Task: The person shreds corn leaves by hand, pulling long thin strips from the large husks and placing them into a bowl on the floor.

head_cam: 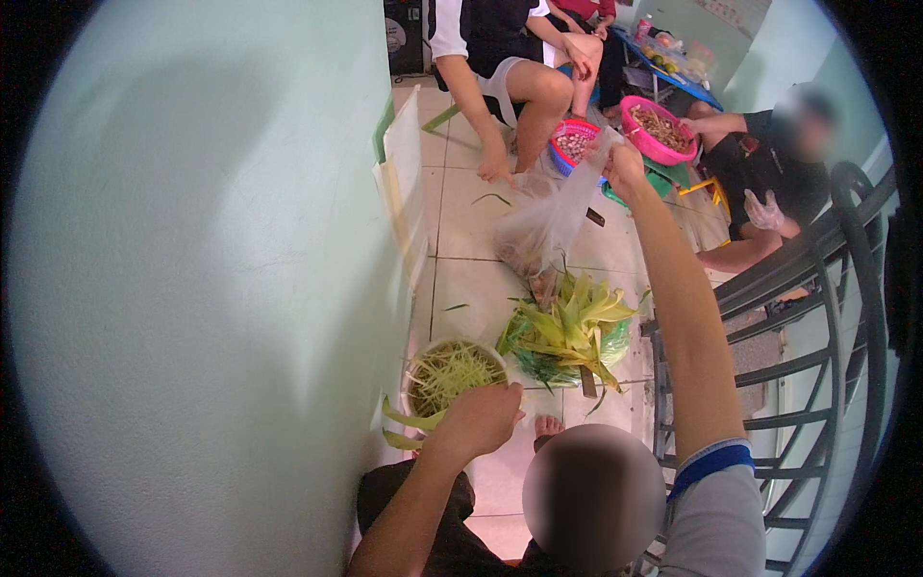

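My right hand (624, 167) is raised far ahead, gripping the top of a clear plastic bag (551, 216). Brownish contents sag at the bag's lower end, just above a heap of yellow-green husks or leaves (577, 310). My left hand (479, 418) is curled at the near right side of a pale bowl (497, 353). Whether its fingers hold anything is hidden. Pale green shreds (454, 371) fill this bowl, and long green strips (411, 418) stick out by its near rim. The leaf heap lies on green plastic (616, 342), with a brown handle-like piece (588, 382) poking out.
Ahead, a seated person's hand (494, 167) reaches down near the bag. A red-and-blue basket (575, 137) and a pink basket (667, 148) hold food. Dark metal railing (786, 375) borders the right, a pale green wall (216, 288) the left. A dark-handled object (595, 216) lies on the tiles.
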Tool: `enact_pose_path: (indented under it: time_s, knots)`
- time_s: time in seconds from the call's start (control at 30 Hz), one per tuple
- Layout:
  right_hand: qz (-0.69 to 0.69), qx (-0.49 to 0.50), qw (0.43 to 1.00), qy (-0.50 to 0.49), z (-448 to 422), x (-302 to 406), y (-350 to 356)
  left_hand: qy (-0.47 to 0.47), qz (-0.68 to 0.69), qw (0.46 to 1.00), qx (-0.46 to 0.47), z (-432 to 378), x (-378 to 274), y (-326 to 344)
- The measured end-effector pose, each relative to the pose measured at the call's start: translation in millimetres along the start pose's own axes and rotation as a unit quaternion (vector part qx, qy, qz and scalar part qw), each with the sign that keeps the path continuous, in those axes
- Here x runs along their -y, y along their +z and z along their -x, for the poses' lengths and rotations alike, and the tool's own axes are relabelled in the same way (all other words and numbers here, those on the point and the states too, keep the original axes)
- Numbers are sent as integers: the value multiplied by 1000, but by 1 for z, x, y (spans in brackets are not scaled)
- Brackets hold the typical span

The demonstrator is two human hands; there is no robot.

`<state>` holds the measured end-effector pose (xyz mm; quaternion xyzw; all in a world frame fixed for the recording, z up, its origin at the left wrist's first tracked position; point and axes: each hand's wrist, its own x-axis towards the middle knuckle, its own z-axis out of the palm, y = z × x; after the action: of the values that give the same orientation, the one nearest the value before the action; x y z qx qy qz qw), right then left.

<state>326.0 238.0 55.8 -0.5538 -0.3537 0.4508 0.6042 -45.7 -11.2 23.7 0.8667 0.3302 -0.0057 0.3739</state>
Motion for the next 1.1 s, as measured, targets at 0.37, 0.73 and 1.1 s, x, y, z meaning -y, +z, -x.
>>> enact_pose_path:
  time_s: [0.37, 0.73, 1.1]
  knots:
    - [7, -58, 997, -47, 14, 14, -15, -23, -4, 1000, 16, 2, -2, -4]
    - [-190, -83, 965, -162, 12, 70, -86, -67, 0, 996, 63, -2, -7, -7]
    - [-191, -91, 961, -177, 12, 86, -132, -92, -17, 991, 99, -11, -14, -9]
